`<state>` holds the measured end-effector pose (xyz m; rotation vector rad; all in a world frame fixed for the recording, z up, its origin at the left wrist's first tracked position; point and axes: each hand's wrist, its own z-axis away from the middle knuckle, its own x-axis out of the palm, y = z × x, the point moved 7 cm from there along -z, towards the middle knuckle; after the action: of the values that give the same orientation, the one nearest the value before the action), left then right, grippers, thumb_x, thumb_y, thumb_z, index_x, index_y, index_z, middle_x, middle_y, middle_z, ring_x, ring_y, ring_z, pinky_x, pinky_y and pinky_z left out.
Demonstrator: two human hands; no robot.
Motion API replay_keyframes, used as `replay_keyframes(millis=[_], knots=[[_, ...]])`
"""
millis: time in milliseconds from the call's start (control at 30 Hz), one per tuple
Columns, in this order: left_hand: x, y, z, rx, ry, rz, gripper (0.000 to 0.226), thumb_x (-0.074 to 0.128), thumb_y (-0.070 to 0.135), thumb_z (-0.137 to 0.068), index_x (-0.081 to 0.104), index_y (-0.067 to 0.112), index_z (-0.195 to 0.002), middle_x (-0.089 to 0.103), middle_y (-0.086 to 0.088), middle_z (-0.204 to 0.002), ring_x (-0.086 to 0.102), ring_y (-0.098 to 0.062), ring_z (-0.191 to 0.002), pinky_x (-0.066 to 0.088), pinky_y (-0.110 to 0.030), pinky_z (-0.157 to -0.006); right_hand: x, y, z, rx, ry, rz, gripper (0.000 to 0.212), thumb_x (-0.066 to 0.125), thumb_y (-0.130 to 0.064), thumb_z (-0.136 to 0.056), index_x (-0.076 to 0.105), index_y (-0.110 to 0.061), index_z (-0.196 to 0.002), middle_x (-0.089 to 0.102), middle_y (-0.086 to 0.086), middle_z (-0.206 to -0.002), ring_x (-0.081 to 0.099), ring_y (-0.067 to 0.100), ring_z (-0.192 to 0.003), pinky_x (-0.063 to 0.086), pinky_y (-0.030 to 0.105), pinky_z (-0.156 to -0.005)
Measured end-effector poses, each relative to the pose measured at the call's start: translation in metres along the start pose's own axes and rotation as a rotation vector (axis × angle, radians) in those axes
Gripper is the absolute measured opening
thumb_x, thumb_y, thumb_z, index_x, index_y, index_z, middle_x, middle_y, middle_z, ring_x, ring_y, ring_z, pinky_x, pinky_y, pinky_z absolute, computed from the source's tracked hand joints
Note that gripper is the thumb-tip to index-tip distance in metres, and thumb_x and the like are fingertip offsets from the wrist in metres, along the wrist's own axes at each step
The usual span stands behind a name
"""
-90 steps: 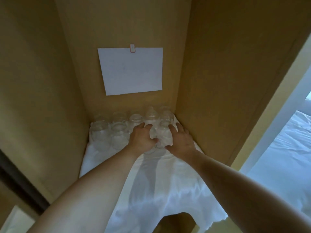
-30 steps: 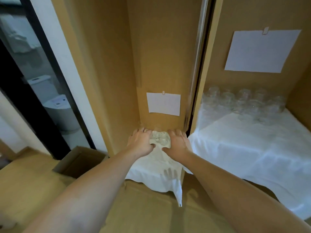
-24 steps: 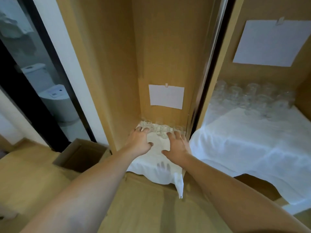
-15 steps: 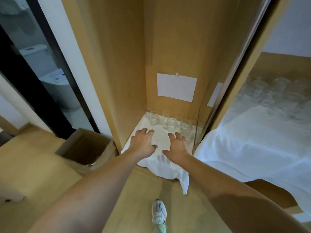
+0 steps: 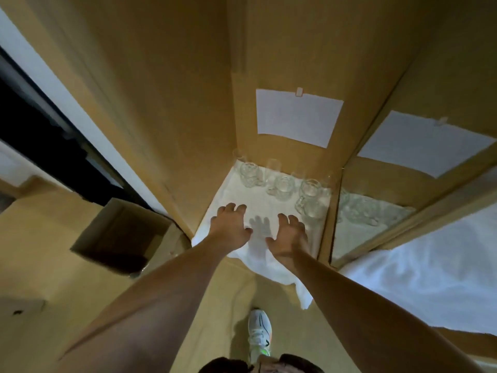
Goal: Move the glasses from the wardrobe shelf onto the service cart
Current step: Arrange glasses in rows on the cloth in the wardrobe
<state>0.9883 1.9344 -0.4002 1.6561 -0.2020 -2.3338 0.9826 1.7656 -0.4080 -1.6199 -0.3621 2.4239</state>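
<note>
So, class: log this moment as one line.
left hand: open, empty | right hand: open, empty | glasses: standing on white cloth | phase: between loads

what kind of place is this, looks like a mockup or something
Probably a staged hotel-room mock-up built from cardboard: tall cardboard panels form compartments, glass mugs stand on a white cloth, and blank paper sheets are taped to the back walls.

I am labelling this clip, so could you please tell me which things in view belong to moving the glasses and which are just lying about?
Part of the job:
glass mugs on the white cloth
left hand and right hand, both empty above the cloth

Just lying about:
open cardboard box
sheet of paper taped to the back panel
sneaker
</note>
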Motion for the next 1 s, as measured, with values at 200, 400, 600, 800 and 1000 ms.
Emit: replay_keyframes(millis=[200,400,600,800,1000], knots=[[0.015,-0.003,-0.044,0.008,-0.032,0.042,0.071,0.066,0.045,-0.09,0.036,0.023,-0.152,0.039,-0.008,-0.154,0.037,-0.032,-0.139,0.043,-0.045,-0.103,0.014,0.008,-0.041,0.085,-0.019,-0.066,0.068,0.06,-0.043,-0.097,0.031,-0.015,-0.152,0.04,0.01,-0.15,0.041,0.031,-0.135,0.039,0.038,-0.109],[0.034,-0.004,-0.104,0.034,-0.065,0.154,0.071,0.066,0.041,-0.092,0.037,0.018,-0.154,0.041,-0.01,-0.154,0.036,-0.034,-0.141,0.042,-0.046,-0.109,0.039,0.021,-0.081,0.228,-0.014,-0.101,0.07,0.063,-0.046,-0.095,0.032,-0.017,-0.151,0.042,0.009,-0.147,0.042,0.029,-0.133,0.04,0.037,-0.107],[0.06,0.003,-0.172,0.097,-0.123,0.19,0.072,0.066,0.04,-0.092,0.038,0.013,-0.153,0.045,-0.013,-0.15,0.041,-0.032,-0.139,0.037,-0.042,-0.113,0.064,0.048,-0.117,0.466,0.0,-0.246,0.072,0.062,-0.045,-0.094,0.031,-0.016,-0.152,0.038,0.012,-0.152,0.039,0.031,-0.137,0.037,0.039,-0.109],[0.101,0.007,-0.218,0.11,-0.235,0.199,0.076,0.062,0.043,-0.096,0.026,0.016,-0.158,0.031,-0.013,-0.16,0.025,-0.032,-0.148,0.027,-0.039,-0.117,0.086,0.077,-0.153,0.668,0.063,-0.388,0.073,0.067,-0.044,-0.092,0.035,-0.015,-0.151,0.042,0.012,-0.15,0.04,0.032,-0.138,0.039,0.041,-0.108],[0.139,0.014,-0.268,0.111,-0.277,0.236,0.08,0.067,0.042,-0.093,0.027,0.016,-0.157,0.029,-0.012,-0.161,0.024,-0.03,-0.149,0.027,-0.04,-0.117,0.123,0.107,-0.19,0.826,0.136,-0.556,0.072,0.071,-0.043,-0.089,0.042,-0.015,-0.149,0.05,0.014,-0.145,0.047,0.032,-0.134,0.043,0.04,-0.103]])
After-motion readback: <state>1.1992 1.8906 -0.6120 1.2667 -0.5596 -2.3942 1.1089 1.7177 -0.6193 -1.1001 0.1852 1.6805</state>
